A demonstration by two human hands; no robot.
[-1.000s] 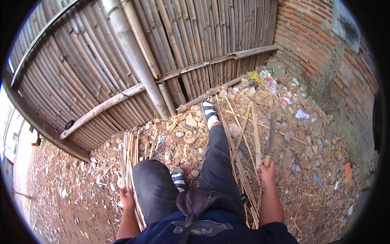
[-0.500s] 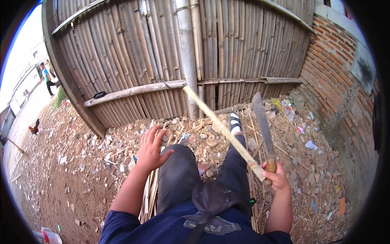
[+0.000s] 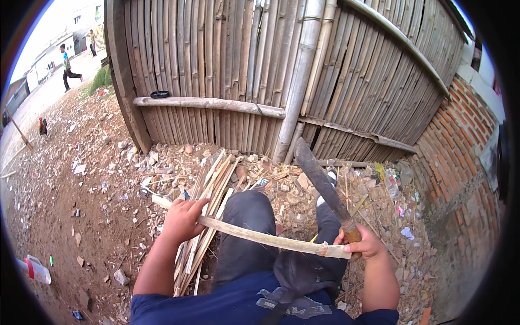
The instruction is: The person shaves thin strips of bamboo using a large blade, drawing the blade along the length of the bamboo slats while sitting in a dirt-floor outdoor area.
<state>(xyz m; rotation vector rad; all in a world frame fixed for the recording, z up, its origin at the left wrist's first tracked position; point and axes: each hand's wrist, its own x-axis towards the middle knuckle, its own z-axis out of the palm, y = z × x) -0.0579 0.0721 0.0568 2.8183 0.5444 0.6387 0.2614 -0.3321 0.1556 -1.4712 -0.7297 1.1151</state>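
My left hand (image 3: pixel 181 219) grips the left part of a long pale bamboo strip (image 3: pixel 260 236) that lies across my lap. My right hand (image 3: pixel 364 244) is closed around the wooden handle of a machete (image 3: pixel 320 181), and the strip's right end rests against that hand. The dark blade points up and away toward the fence. A bundle of split bamboo strips (image 3: pixel 214 187) lies on the ground beside my left leg, just under my left hand.
A bamboo fence (image 3: pixel 260 70) with a thick pole stands close ahead and a brick wall (image 3: pixel 455 162) is to the right. Rubble and litter cover the ground. A plastic bottle (image 3: pixel 35 269) lies at the left. A person (image 3: pixel 67 66) walks far off, near a chicken (image 3: pixel 42 125).
The bamboo strip has swung down from pointing at the fence to lying across my lap. My left hand, open and raised before, now grips it. The machete stays in my right hand.
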